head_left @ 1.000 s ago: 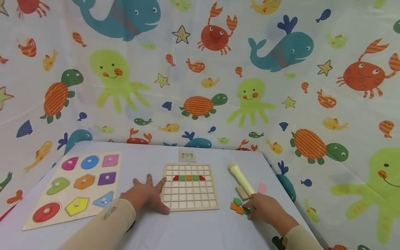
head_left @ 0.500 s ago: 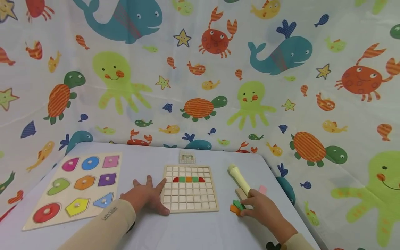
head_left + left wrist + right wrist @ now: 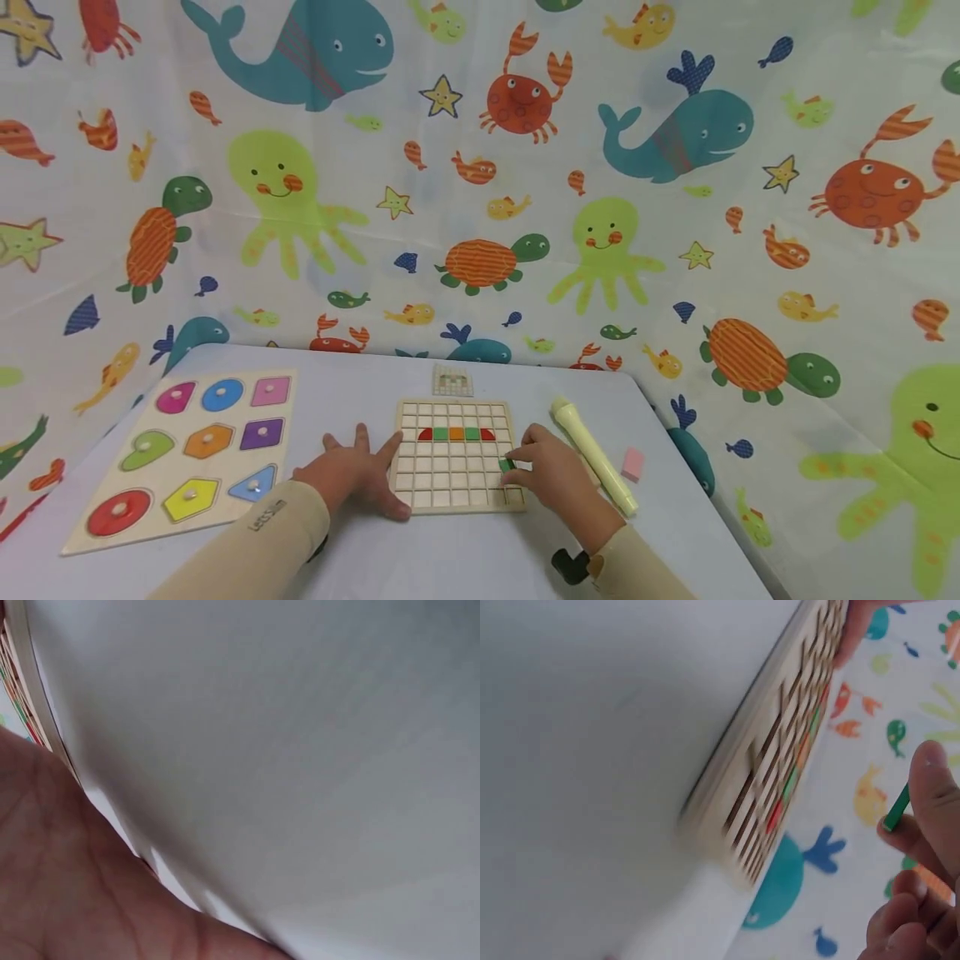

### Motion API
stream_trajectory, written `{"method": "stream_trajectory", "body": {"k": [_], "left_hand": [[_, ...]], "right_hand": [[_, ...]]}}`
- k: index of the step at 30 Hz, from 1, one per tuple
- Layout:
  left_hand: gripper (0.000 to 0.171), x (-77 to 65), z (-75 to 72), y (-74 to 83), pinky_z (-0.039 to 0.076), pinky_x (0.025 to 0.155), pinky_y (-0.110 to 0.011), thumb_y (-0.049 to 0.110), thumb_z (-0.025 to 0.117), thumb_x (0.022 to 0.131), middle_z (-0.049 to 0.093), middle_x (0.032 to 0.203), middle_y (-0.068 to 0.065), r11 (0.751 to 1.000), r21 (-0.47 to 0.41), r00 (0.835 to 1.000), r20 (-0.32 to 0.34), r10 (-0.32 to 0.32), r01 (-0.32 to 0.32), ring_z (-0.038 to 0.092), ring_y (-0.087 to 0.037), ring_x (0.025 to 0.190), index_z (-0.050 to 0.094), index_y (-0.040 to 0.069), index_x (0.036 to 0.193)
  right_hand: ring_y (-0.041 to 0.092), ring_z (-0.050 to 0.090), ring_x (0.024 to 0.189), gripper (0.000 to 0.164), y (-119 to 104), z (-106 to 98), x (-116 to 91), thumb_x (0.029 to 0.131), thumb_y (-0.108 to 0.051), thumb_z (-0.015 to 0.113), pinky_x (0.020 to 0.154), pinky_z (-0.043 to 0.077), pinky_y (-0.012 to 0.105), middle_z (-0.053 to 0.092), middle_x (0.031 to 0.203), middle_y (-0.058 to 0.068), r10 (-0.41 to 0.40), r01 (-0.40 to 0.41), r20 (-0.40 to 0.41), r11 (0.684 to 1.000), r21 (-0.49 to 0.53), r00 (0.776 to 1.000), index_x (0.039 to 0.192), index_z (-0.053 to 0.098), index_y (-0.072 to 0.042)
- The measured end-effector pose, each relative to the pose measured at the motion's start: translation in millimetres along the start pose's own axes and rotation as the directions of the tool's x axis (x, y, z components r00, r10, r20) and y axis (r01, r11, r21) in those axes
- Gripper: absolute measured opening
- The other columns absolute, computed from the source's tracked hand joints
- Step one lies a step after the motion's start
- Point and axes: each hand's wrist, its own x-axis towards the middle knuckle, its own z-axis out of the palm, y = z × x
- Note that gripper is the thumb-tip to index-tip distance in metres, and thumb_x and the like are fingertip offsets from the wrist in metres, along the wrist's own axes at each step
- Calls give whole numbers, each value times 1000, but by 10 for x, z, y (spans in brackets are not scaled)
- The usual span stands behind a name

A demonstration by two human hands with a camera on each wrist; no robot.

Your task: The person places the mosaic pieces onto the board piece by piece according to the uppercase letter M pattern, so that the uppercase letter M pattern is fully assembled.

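A wooden grid board [image 3: 459, 475] lies mid-table, with a row of red, green and orange tiles [image 3: 456, 434] set in one of its upper rows. My left hand [image 3: 352, 471] rests at the board's left edge, fingers spread; in the left wrist view only its palm [image 3: 67, 877] shows beside the board. Over the board's right side, my right hand [image 3: 551, 471] pinches a green tile [image 3: 506, 464] between thumb and finger. The right wrist view shows that thin tile [image 3: 897, 807] held on edge, above and apart from the grid.
Behind the board lies a small pattern card [image 3: 452, 380]. A pale yellow stick [image 3: 596, 450] and a pink block [image 3: 632, 464] lie to the right. A knobbed shape puzzle [image 3: 187, 450] covers the left. A sea-animal cloth [image 3: 480, 200] hangs behind the table.
My right hand has picked up a green tile from the loose pieces at the right and moved left to the board with it. The left hand stays at the board's edge.
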Motion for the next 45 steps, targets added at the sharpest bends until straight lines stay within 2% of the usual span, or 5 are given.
{"method": "stream_trajectory", "body": {"k": [10, 22, 29, 38, 45], "left_hand": [[134, 13, 6, -5, 17, 102, -98, 81, 90, 56, 6, 177, -27, 1000, 9, 1000, -4, -12, 12, 2, -73, 152, 28, 41, 167], [136, -10, 15, -1, 18, 102, -98, 82, 90, 54, 7, 177, -26, 999, 16, 999, -9, -31, 31, 3, -72, 153, 28, 42, 167], [135, -75, -9, 9, 18, 104, -97, 81, 91, 54, 8, 178, -24, 1000, 4, 999, -35, -27, 27, 3, -71, 154, 29, 42, 167], [134, -106, -30, 21, 19, 104, -96, 80, 92, 54, 10, 178, -24, 1000, 2, 999, -45, -30, 30, 4, -71, 154, 30, 41, 167], [133, -118, -39, 15, 17, 105, -96, 78, 92, 56, 9, 178, -23, 1000, -4, 999, -37, -31, 31, 4, -70, 155, 30, 40, 167]], "right_hand": [[6, 50, 76, 35, -631, 312, 542, 79, -54, 89, 66, 49, 22, 53, 97, -9, 51, -32, 102, 982, -187, 993, 97, 87, -24], [10, 55, 72, 30, -949, 555, 1039, 80, -47, 93, 67, 52, 27, 58, 91, -6, 102, -74, 187, 986, -150, 977, 85, 82, -19], [10, 57, 75, 38, -1027, 628, 1178, 79, -49, 92, 74, 58, 28, 63, 94, -5, 102, -64, 177, 977, -205, 979, 100, 85, -18], [11, 57, 75, 39, -1083, 643, 1214, 78, -51, 93, 75, 58, 29, 62, 93, -4, 147, -108, 191, 974, -199, 971, 94, 84, -17], [10, 60, 78, 15, -1084, 592, 1155, 88, -33, 89, 78, 60, 31, 64, 93, -4, 95, -65, 178, 983, -170, 979, 96, 86, -21]]}}
